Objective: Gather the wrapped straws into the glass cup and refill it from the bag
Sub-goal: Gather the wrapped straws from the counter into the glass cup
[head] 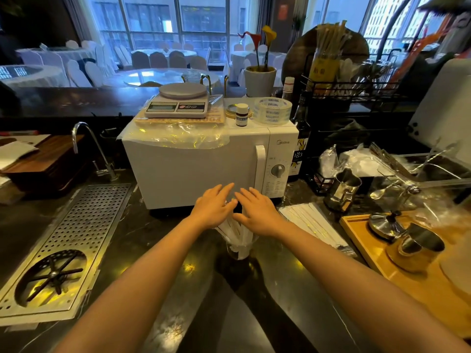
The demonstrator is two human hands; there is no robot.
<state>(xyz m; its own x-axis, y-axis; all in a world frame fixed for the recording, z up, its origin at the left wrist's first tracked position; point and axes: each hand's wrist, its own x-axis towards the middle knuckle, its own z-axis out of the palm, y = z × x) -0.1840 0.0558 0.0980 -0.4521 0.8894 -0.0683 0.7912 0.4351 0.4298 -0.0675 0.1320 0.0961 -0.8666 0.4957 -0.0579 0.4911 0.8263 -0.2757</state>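
Observation:
A glass cup (238, 250) stands on the dark counter in front of the microwave, holding a bunch of white wrapped straws (235, 231). My left hand (214, 206) and my right hand (256, 212) lie flat side by side on the tops of the straws, fingers stretched out and almost touching each other. The straw tips are hidden under my palms. A clear bag of wrapped straws (313, 225) lies flat on the counter just right of the cup, apart from both hands.
A white microwave (204, 169) stands right behind the cup. Left is a perforated metal drain tray (84, 225) and a tap (84, 146). Right is a wooden tray (382, 256) with steel cups, and a steel pitcher (344, 189).

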